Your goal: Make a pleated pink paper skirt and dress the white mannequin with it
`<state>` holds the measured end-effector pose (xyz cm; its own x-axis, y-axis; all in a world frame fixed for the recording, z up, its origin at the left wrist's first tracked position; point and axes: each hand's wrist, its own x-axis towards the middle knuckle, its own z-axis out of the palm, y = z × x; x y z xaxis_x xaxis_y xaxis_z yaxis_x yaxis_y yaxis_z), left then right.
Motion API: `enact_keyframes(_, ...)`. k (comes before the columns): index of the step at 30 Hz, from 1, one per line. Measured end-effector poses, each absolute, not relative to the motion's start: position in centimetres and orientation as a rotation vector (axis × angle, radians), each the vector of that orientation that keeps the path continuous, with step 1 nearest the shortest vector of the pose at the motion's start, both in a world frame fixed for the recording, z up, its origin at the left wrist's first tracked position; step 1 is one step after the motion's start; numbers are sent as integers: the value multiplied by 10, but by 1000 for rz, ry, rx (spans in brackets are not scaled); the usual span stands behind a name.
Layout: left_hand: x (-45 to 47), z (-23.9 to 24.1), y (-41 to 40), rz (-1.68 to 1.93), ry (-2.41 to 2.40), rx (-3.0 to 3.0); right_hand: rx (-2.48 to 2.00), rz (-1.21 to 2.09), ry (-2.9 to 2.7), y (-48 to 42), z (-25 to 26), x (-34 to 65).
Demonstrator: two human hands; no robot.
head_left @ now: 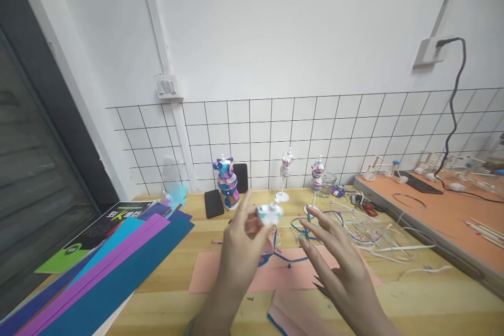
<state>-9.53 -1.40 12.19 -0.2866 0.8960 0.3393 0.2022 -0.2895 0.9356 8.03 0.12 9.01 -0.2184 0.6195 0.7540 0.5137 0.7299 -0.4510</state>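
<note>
My left hand [241, 245] is closed around a small white dress-form figure [271, 214] with light blue marks on its top. The fingers hide most of its lower body. To the right, my right hand [345, 260] has its fingers stretched apart, pointing toward the figure without touching it. Dark pointed tips [322, 286] show beside its palm; I cannot tell what they belong to or whether they are held. Below both hands lies a pink paper strip [205, 272], with a thin blue strip [291, 260] curling across it.
Two slim dress forms on stands [286, 165] [317, 174] and a decorated one [227, 181] stand at the back, near a black phone [213, 203]. Coloured paper sheets [129, 268] lie left. Tangled paper strips [378, 233] spread right, before an orange-topped surface [444, 215].
</note>
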Motion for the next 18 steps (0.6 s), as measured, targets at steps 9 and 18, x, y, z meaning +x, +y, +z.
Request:
enact_keyframes(9,-133,118,10,1908,1284,1012,-1027,338,-1986,6,44,92)
enact_keyframes(18,-129,103,21,1846,1297,1138,-1123,523,-1985,4,20,87)
